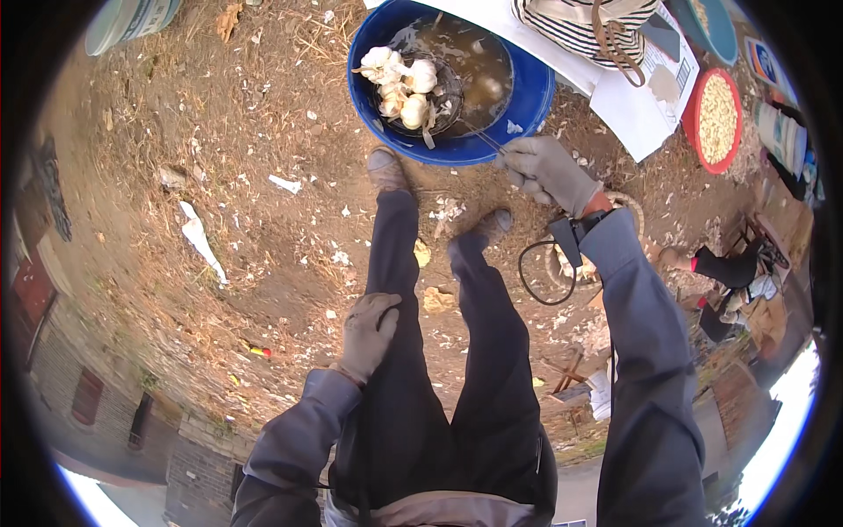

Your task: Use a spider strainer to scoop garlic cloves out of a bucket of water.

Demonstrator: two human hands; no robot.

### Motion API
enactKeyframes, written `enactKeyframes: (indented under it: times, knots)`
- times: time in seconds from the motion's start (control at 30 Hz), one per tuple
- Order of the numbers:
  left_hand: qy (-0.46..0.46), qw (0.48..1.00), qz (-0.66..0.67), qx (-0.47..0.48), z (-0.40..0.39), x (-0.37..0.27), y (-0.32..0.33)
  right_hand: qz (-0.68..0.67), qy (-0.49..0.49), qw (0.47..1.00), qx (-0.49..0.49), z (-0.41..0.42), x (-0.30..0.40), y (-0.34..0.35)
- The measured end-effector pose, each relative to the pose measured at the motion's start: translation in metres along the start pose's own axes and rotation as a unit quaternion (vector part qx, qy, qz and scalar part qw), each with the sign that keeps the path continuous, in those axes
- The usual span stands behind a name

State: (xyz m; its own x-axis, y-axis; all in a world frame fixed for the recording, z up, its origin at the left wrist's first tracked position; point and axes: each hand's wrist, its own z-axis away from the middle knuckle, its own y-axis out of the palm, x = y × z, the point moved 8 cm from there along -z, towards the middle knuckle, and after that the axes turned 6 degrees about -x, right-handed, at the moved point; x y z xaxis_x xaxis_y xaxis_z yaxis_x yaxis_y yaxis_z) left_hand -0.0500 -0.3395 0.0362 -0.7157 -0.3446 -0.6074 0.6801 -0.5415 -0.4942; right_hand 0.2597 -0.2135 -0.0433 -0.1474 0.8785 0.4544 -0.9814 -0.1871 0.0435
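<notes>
Gloved, my right hand (548,172) grips the thin metal handle (486,138) of a wire-mesh strainer (452,97). Several whole garlic bulbs (415,110) sit in the strainer at the left side of a blue plastic tub (537,99). Murky brown water (484,49) with bits of skin on it fills the tub's bottom. My left hand (369,332), also gloved, rests on my left leg (394,263) near the knee and holds nothing; its thumb stands apart from the fingers.
Right of the tub, a red basin (718,122) holds many peeled cloves. A striped cloth bag (573,29) lies on white board (632,112). Beside my right wrist stands a woven basket (556,270), partly hidden. Another person (744,283) sits at the far right. Garlic skins litter the ground.
</notes>
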Motion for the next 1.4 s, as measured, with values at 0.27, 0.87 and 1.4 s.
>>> enactKeyframes:
  times: [0.27, 0.87, 1.4]
  knots:
    - [0.003, 1.000, -0.025, 0.007, 0.002, 0.007, -0.003, -0.086, -0.007, 0.996, -0.013, 0.024, -0.026, 0.014]
    - [0.002, 0.994, -0.089, 0.064, -0.014, 0.019, -0.027, -0.273, -0.024, 0.962, 0.006, 0.074, -0.067, 0.065]
    - [0.031, 0.984, -0.149, 0.089, -0.029, 0.018, -0.047, -0.476, 0.075, 0.851, -0.208, 0.199, -0.259, 0.062]
